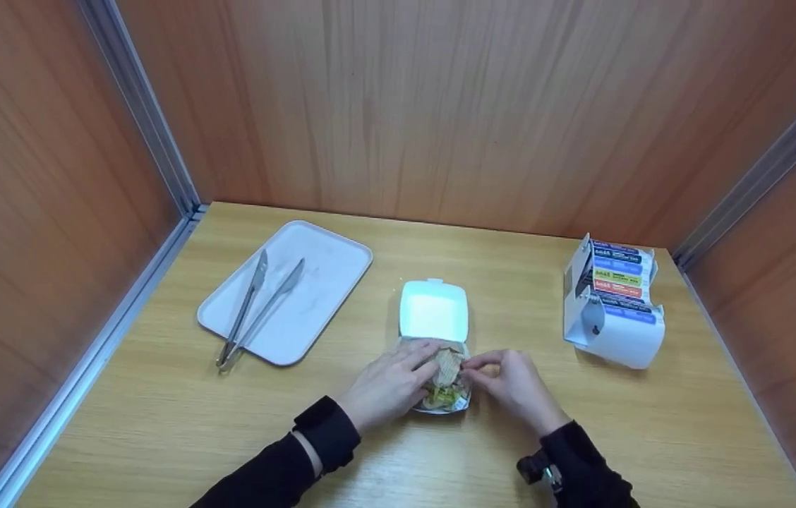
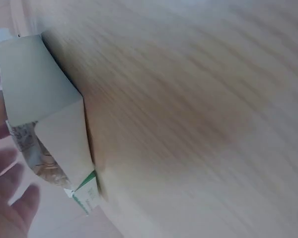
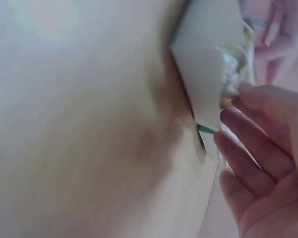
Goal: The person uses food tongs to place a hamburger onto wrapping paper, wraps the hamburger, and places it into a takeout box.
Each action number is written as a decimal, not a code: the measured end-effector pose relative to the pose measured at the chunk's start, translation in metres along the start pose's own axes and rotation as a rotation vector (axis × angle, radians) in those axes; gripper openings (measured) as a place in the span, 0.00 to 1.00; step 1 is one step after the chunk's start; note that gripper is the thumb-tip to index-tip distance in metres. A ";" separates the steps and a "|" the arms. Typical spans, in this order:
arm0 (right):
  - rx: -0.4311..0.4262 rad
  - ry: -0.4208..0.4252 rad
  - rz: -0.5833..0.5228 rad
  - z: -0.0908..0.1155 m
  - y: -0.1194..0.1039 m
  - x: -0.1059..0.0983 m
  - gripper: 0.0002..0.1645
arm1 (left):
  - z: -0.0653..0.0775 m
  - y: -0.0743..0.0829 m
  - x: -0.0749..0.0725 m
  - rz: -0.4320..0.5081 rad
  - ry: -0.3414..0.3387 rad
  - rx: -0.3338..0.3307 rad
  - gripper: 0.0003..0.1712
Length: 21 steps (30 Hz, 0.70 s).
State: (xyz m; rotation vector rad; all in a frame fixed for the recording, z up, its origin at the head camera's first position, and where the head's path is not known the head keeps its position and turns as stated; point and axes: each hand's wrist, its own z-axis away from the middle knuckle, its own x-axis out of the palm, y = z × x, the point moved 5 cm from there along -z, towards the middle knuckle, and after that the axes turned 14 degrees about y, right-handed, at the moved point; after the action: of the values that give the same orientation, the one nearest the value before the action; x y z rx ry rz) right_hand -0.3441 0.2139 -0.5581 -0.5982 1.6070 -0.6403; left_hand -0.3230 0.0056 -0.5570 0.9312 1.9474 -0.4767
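A white hinged takeaway box (image 1: 433, 310) stands on the table with its lid up and tilted back. Inside it lies food partly covered by printed paper wrapper (image 1: 449, 365), with green and pale filling (image 1: 442, 398) showing at the near end. My left hand (image 1: 392, 377) reaches over the box's left side, its loosely bent fingers resting on the wrapper. At the right rim, thumb and forefinger of my right hand (image 1: 511, 384) pinch the edge of the wrapper. In the right wrist view the thumb and fingertips are right at the filling (image 3: 231, 72), beside the box's wall.
A pale tray (image 1: 313, 282) lies at the back left, with metal tongs (image 1: 250, 310) across it, their joined end past its near edge. On the right stands a white holder (image 1: 627, 346) of packets with coloured labels (image 1: 617, 275). Wooden panels (image 1: 440, 106) enclose the table.
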 end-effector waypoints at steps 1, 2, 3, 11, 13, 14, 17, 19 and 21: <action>0.009 0.023 -0.003 -0.005 0.001 -0.003 0.03 | 0.000 0.000 0.001 0.014 -0.010 0.003 0.29; 0.023 0.044 -0.016 -0.010 0.001 -0.005 0.05 | 0.000 0.000 0.003 0.022 -0.016 0.005 0.31; 0.032 0.059 -0.036 -0.015 0.002 -0.006 0.08 | 0.000 0.000 0.004 0.026 -0.019 0.007 0.33; 0.206 -0.042 -0.249 -0.042 0.013 0.008 0.32 | 0.001 0.004 0.005 -0.033 0.019 0.071 0.34; 0.251 -0.075 -0.306 -0.044 0.014 0.015 0.35 | 0.001 0.004 0.005 -0.035 0.017 0.074 0.33; 0.266 -0.086 -0.338 -0.045 0.013 0.018 0.36 | 0.001 0.005 0.005 -0.038 0.015 0.073 0.33; 0.287 -0.081 -0.428 -0.047 0.008 0.024 0.38 | 0.001 0.004 0.005 -0.049 0.007 0.065 0.32; 0.279 -0.069 -0.468 -0.048 0.005 0.025 0.38 | 0.000 0.003 0.005 -0.057 0.003 0.062 0.31; 0.274 -0.049 -0.487 -0.049 0.002 0.024 0.39 | -0.001 0.002 0.005 -0.059 0.001 0.061 0.31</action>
State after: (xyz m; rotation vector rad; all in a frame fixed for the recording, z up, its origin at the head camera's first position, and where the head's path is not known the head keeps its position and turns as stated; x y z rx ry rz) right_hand -0.3958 0.2015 -0.5716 -0.7988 1.2998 -1.1752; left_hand -0.3237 0.0091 -0.5607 0.9142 1.9751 -0.5725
